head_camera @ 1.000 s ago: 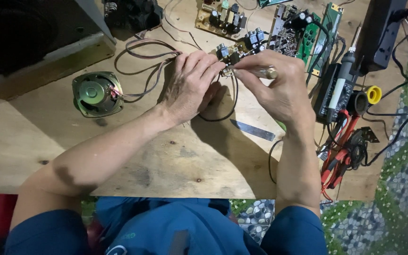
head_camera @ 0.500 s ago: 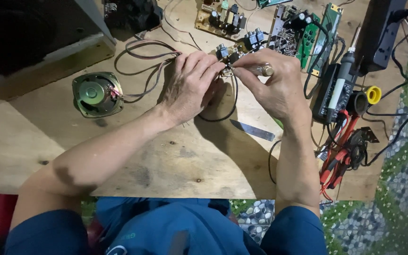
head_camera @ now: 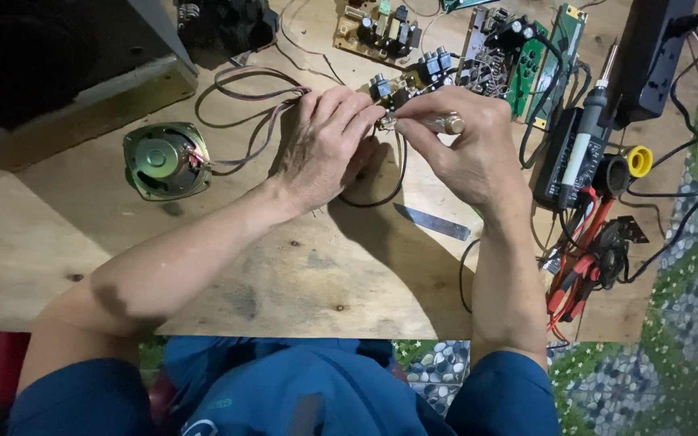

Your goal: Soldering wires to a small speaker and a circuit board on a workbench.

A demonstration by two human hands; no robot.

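Right hand [head_camera: 466,153] was pinched on a small metal plug [head_camera: 434,123]; left hand [head_camera: 325,145] was closed on its thin wire [head_camera: 381,190]. Plug judged light, rigid and slippery; best gripped by its barrel, the wire limp and fragile at the joint.

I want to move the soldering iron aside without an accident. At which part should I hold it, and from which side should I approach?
Probably grip the soldering iron by its pale handle, mid-length, coming from above. It lies slanted across the dark box, its thin metal tip pointing up towards the black power strip, so keep your fingers on the lower half. The right hand is nearest.
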